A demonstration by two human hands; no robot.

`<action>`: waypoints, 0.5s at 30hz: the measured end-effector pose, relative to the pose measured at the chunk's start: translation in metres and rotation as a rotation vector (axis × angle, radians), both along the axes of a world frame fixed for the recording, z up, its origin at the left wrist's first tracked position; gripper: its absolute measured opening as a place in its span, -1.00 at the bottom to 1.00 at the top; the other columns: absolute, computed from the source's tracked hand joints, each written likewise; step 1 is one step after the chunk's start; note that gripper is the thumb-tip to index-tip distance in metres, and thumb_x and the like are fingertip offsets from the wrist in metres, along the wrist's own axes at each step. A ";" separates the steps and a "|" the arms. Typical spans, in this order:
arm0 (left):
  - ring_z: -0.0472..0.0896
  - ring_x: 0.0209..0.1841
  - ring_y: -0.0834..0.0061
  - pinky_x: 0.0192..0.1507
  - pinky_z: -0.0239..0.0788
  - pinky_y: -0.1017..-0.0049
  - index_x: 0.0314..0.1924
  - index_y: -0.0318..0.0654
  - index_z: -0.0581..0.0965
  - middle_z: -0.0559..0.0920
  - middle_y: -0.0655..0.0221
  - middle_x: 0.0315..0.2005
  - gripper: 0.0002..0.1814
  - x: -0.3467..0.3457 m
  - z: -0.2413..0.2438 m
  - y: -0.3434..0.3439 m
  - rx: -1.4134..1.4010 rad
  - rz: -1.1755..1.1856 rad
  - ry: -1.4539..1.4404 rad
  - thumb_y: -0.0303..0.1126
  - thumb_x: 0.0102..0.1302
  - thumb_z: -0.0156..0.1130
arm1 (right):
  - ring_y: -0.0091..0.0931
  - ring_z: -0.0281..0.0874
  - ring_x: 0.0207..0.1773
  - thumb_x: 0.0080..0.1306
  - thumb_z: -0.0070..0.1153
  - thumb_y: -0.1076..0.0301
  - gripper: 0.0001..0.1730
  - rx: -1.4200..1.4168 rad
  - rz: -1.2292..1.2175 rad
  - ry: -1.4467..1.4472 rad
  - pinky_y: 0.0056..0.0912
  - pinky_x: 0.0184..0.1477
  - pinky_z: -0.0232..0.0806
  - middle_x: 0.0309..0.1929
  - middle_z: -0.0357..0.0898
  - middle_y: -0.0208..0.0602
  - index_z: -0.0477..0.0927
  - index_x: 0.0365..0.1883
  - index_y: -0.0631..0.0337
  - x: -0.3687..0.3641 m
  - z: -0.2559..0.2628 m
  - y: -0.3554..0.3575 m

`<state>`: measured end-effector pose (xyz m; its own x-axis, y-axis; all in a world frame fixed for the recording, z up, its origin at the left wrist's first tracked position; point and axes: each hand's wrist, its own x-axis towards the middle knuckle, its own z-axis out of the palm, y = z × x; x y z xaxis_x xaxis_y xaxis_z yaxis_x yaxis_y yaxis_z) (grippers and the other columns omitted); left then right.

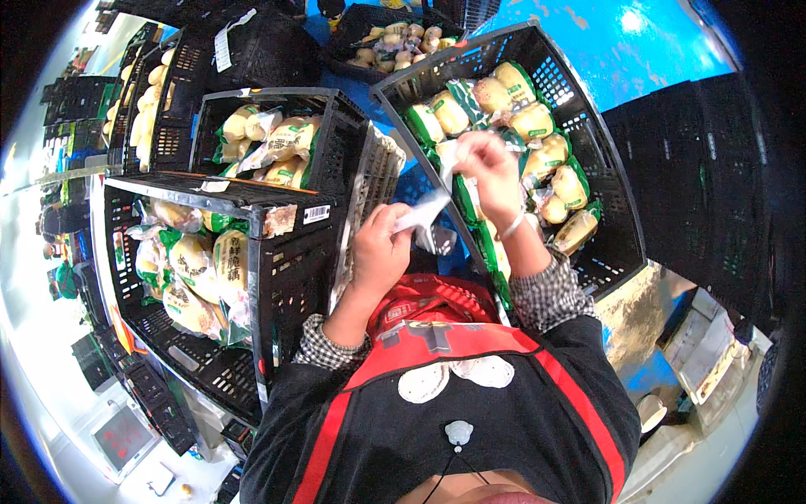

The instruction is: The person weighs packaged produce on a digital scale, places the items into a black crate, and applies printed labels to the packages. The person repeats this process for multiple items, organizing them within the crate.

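My left hand [381, 249] pinches a white strip of labels or paper [422, 216] between thumb and fingers. A loose length of the strip hangs down beside the hand. Over the near-left side of a black plastic crate [607, 246], my right hand [491, 170] has its fingertips closed on a white piece [448, 165], blurred, probably a label. Whether it still joins the strip is unclear. Beneath and around the right hand lie several clear-and-green plastic bags of lotus root [546, 157] in that crate.
On the left, one black crate [293, 271] holds bagged lotus roots [189, 258], with another crate [271, 92] of bags behind it. A farther crate [352, 69] sits on the blue floor [604, 38]. Dark stacked crates [692, 170] stand at right.
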<state>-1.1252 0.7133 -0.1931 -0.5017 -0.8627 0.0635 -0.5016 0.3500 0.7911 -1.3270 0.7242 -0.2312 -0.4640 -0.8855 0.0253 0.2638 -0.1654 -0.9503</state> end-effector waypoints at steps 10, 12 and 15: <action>0.57 -0.35 0.17 -0.35 0.41 0.30 -0.34 -0.18 0.55 0.57 0.29 -0.44 -0.79 0.015 -0.004 -0.011 -0.107 -0.086 0.032 -0.54 -0.05 0.27 | -0.25 0.60 -0.20 0.05 0.27 0.12 -0.67 0.901 -0.610 0.478 -0.25 -0.06 0.38 -0.32 0.64 -0.10 0.61 -0.37 0.19 -0.034 -0.214 -0.129; 0.56 -0.33 0.19 -0.32 0.41 0.31 -0.34 -0.22 0.55 0.56 0.28 -0.39 -0.80 0.016 -0.004 -0.013 -0.122 -0.086 0.079 -0.56 -0.05 0.27 | -0.22 0.59 -0.24 0.05 0.29 0.11 -0.65 0.956 -0.531 0.627 -0.23 -0.11 0.39 -0.35 0.63 -0.12 0.56 -0.36 0.19 -0.037 -0.217 -0.130; 0.57 -0.33 0.20 -0.32 0.41 0.32 -0.31 -0.23 0.56 0.55 0.27 -0.36 -0.78 0.018 0.001 -0.016 -0.091 -0.050 0.076 -0.55 -0.04 0.28 | -0.16 0.58 -0.25 0.09 0.27 0.10 -0.59 1.079 -0.408 0.808 -0.18 -0.15 0.39 -0.32 0.61 -0.08 0.48 -0.24 0.19 -0.047 -0.205 -0.121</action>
<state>-1.1070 0.6973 -0.1922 -0.5345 -0.8258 0.1797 -0.4220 0.4450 0.7898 -1.3737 0.6033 -0.4365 -0.8731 -0.4484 -0.1915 -0.2967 0.8002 -0.5212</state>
